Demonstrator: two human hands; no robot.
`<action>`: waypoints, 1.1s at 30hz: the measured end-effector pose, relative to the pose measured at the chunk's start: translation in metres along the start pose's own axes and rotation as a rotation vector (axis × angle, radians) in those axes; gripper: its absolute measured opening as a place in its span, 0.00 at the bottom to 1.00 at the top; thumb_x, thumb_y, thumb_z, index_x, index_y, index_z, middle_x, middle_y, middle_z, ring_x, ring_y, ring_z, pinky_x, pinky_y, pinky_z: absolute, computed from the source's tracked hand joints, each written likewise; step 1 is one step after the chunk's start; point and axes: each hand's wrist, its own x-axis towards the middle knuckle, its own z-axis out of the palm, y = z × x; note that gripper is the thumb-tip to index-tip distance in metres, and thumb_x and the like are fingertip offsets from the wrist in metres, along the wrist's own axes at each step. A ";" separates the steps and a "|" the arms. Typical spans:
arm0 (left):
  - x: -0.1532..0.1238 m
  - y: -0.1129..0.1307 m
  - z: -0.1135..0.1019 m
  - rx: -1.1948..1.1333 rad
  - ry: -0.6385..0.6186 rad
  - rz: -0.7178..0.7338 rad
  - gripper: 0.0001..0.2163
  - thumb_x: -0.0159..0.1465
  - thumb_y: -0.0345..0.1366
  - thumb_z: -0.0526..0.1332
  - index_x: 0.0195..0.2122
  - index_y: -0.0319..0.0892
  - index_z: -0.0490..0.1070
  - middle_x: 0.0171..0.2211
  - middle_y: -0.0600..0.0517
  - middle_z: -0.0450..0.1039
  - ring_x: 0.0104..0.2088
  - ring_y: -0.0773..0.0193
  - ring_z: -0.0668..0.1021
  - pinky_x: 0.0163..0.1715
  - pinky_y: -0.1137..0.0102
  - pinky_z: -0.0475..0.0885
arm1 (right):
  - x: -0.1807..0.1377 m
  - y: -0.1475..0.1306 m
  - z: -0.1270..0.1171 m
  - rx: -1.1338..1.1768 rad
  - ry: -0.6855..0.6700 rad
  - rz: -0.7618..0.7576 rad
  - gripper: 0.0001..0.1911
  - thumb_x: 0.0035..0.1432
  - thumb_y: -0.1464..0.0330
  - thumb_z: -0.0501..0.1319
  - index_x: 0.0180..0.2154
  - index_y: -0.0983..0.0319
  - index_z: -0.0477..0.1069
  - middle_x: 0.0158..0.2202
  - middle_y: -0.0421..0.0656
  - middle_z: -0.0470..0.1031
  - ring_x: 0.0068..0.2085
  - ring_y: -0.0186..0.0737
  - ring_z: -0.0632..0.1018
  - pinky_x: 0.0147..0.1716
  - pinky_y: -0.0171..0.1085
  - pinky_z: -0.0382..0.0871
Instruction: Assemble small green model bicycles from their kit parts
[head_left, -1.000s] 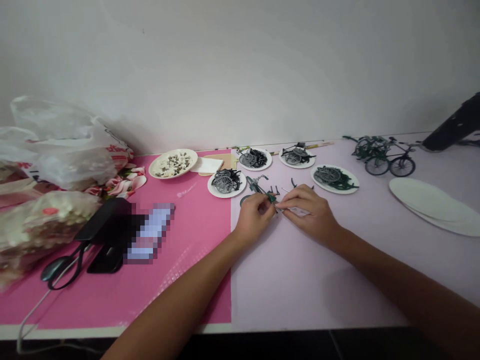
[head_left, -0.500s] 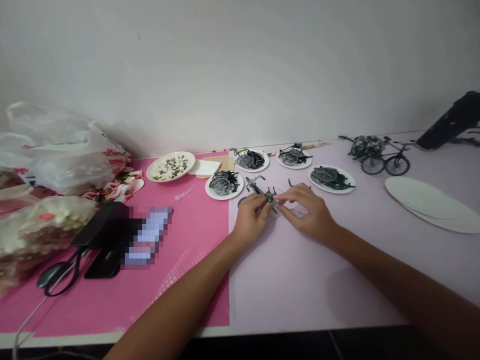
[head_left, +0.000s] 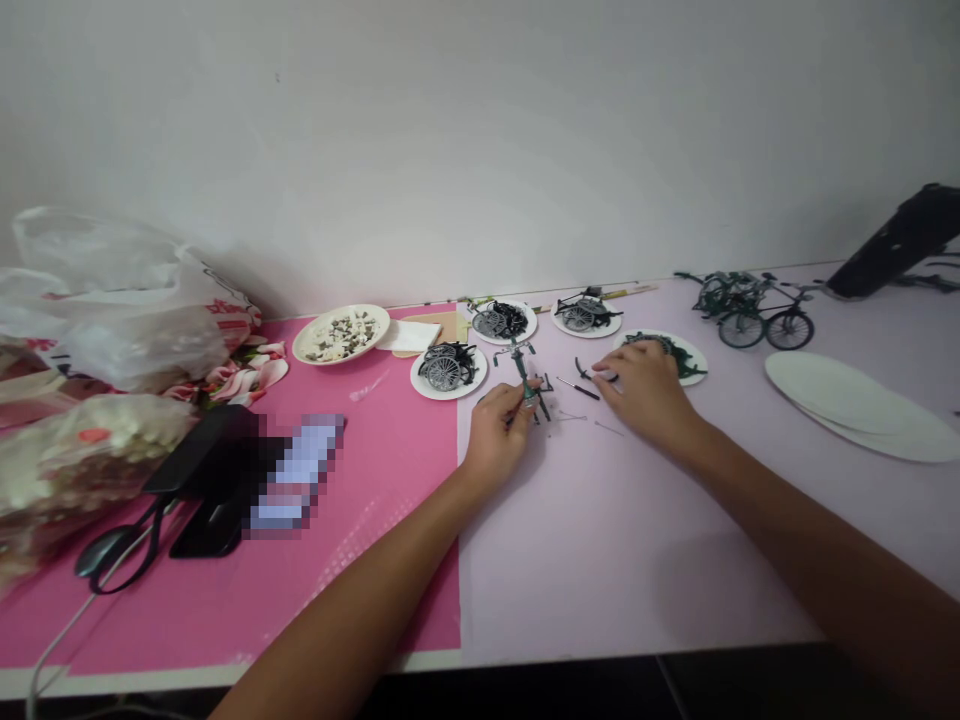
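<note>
My left hand is closed round a small green model bicycle frame, holding it upright on the lilac mat. My right hand has gone out to the right and rests by the white plate of green parts; its fingertips pinch at a small dark part on the mat. A thin black rod and tiny pins lie between the two hands.
Three more white plates of wheels and parts stand behind. Finished model bicycles and stacked empty plates are at right. A bowl of small pieces, plastic bags, scissors and a dark case sit left.
My right hand let go of the frame and moved right and away, to the loose parts near the green plate. My left hand tipped the frame upright.
</note>
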 end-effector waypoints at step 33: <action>-0.008 0.030 0.003 -0.282 0.148 -0.021 0.20 0.72 0.52 0.60 0.34 0.42 0.83 0.45 0.45 0.80 0.40 0.60 0.78 0.42 0.65 0.72 | -0.018 -0.078 -0.008 0.421 0.213 -0.326 0.06 0.62 0.69 0.70 0.39 0.56 0.74 0.32 0.43 0.74 0.39 0.48 0.73 0.39 0.47 0.69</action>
